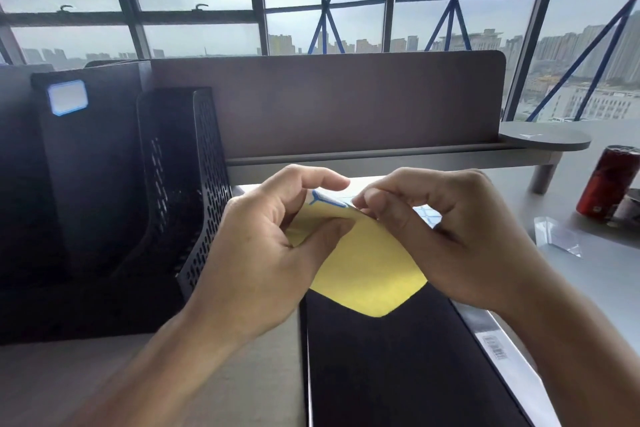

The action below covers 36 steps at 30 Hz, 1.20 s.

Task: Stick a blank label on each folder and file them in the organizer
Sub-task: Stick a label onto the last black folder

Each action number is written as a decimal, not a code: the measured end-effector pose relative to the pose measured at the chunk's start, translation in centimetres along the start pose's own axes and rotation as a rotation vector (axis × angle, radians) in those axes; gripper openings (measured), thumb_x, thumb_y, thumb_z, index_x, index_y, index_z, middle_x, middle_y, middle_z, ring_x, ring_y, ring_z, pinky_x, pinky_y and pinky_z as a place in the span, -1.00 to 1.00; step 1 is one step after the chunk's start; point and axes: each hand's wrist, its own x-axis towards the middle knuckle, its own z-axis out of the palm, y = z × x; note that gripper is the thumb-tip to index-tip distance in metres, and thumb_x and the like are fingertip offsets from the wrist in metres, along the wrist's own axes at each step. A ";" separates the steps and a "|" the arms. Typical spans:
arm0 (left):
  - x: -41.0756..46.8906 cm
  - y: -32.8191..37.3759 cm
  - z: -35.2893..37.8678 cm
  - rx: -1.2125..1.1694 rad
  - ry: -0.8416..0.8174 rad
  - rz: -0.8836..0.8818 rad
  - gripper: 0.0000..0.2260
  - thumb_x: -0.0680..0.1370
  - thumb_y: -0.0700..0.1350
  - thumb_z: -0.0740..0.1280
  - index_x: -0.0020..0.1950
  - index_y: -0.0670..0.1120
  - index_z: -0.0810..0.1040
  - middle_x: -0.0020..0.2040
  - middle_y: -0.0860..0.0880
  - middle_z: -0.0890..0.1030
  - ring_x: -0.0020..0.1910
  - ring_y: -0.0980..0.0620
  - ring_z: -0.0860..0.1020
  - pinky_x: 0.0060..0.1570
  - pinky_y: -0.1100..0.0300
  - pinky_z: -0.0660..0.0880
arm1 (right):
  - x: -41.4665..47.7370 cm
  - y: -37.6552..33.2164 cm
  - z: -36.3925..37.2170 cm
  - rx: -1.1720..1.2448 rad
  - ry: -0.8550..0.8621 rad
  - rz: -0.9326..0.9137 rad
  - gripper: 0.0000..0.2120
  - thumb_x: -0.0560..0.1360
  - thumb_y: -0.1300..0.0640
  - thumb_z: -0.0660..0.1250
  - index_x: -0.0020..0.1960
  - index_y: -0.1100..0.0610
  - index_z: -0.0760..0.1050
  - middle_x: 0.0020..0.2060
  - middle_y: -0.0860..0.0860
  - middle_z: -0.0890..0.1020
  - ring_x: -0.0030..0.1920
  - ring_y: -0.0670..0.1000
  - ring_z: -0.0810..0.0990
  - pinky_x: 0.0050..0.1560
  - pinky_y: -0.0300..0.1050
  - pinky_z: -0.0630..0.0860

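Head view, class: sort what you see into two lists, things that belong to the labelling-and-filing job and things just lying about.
Job in hand:
yellow label sheet, pinched by left hand and right hand; black folder on the desk; mesh organizer; labelled folder standing in it.

Lying about:
red can; clear wrapper.

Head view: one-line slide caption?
The left hand holds the yellow label sheet while the right hand pinches a blue-edged label above a black folder.
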 end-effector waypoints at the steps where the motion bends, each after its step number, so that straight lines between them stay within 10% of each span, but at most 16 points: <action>1: 0.0 0.0 0.0 -0.011 0.000 0.003 -0.75 0.43 -0.08 0.45 0.05 0.18 0.57 -0.14 0.13 0.71 -0.13 0.03 0.67 -0.13 -0.01 0.61 | 0.0 -0.1 0.0 0.019 -0.016 0.005 -0.85 0.55 -0.02 0.32 -0.13 -0.09 0.64 -0.26 -0.23 0.68 -0.19 -0.21 0.65 -0.22 -0.44 0.42; 15: 0.0 0.1 -0.1 -0.105 -0.114 0.027 -0.65 0.45 -0.14 0.45 0.13 0.22 0.51 -0.10 0.02 0.70 -0.14 -0.03 0.66 -0.11 -0.03 0.60 | 0.2 0.2 0.0 0.202 -0.073 0.125 -0.78 0.44 -0.15 0.38 -0.16 0.01 0.61 -0.28 -0.04 0.69 -0.28 -0.04 0.64 -0.23 -0.08 0.55; 24: 0.6 -0.2 -0.3 -0.516 -0.138 -0.145 -0.69 0.31 -0.35 0.24 -0.14 -0.01 0.59 -0.27 -0.19 0.58 -0.30 -0.26 0.37 -0.27 0.06 0.22 | 0.3 0.0 -1.3 0.298 -0.048 0.069 -0.81 0.48 0.26 0.45 -0.07 -0.03 0.68 -0.17 -0.09 0.71 -0.19 -0.01 0.65 -0.18 -0.20 0.55; 36: 0.7 -0.4 -0.4 -0.750 -0.153 -0.478 -0.64 0.23 -0.32 0.13 -0.10 -0.12 0.58 -0.32 -0.18 0.49 -0.35 -0.11 0.39 -0.28 0.06 0.31 | -0.3 -1.1 0.6 0.210 -0.327 0.021 -0.80 0.48 -0.03 0.43 0.08 -0.23 0.64 0.01 -0.17 0.57 -0.09 0.04 0.61 0.03 -0.07 0.57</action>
